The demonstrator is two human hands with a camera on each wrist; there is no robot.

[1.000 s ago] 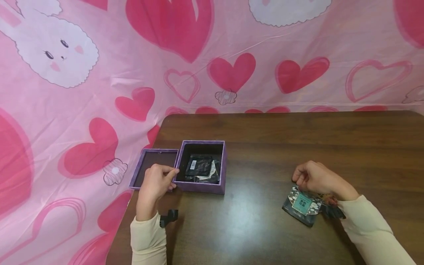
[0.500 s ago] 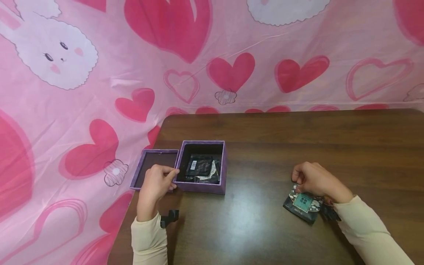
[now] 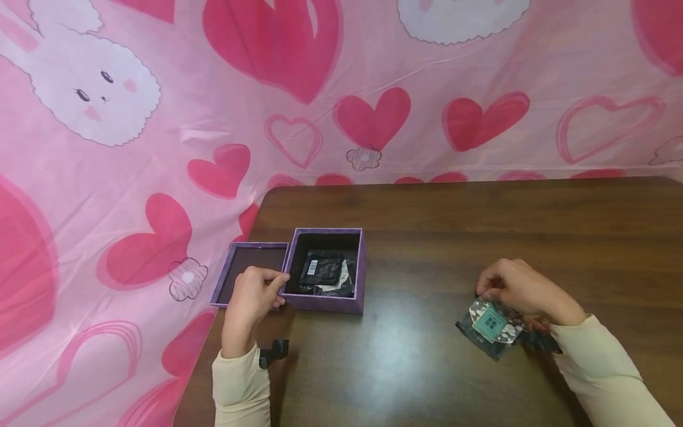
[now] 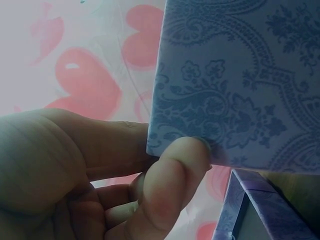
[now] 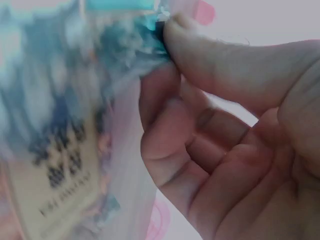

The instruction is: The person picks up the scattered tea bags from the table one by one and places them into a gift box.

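Note:
In the head view my left hand (image 3: 253,299) pinches the near left corner of an open purple box (image 3: 325,303). The left wrist view shows thumb and forefinger on that patterned corner (image 4: 200,105). Inside the box lie black sachets (image 3: 322,270), one with a white barcode label. Over the right part of the table my right hand (image 3: 525,290) pinches the upper edge of a black sachet (image 3: 490,325) with a teal label and pale flower print. It hangs tilted below the fingers. Another dark sachet with reddish print (image 3: 539,333) is partly hidden under the right wrist.
The purple box lid (image 3: 256,261) lies inside-up against the box's left side, partly covered by the left hand. A brown wooden table (image 3: 405,237) carries everything. Behind it and to its left hangs a pink cloth (image 3: 373,65) with hearts and rabbits.
My right hand has shifted slightly right, and the teal-labelled sachet in its fingers has tilted up, showing more of its print. My left hand and the box stay put.

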